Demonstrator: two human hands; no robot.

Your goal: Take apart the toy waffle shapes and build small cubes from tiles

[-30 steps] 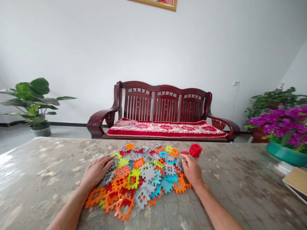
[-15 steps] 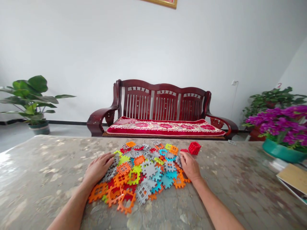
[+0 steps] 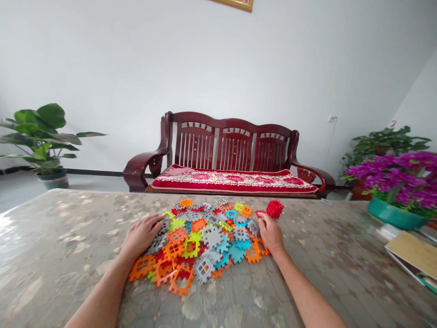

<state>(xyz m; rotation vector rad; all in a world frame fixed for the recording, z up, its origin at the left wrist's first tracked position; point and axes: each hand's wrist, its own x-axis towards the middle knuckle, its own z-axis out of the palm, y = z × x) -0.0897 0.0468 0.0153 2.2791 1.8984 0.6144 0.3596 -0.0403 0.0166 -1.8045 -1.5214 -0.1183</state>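
Note:
A loose pile of flat, notched interlocking plastic pieces point(image 3: 211, 238) in orange, grey, lime, blue and red lies on the table before me. My left hand point(image 3: 142, 233) rests at the pile's left edge, open, fingers stretched out over grey pieces point(image 3: 158, 242). At the far right side of the pile is my right hand point(image 3: 270, 231), its fingertips touching a flat red piece point(image 3: 259, 212). Those fingers are partly bent and do not visibly grip it. Just beyond them sits a red cube point(image 3: 275, 209) built of such pieces.
The table point(image 3: 68, 264) has a glossy patterned cover. To the right stand purple flowers in a teal pot point(image 3: 398, 214) and a cardboard-coloured book or folder point(image 3: 414, 250). A small grey piece point(image 3: 326, 202) lies near the far edge. A wooden bench point(image 3: 225, 146) is behind the table.
My right hand has shifted slightly forward onto the flat red piece. My left hand stays at the pile's left edge. The view has moved a little.

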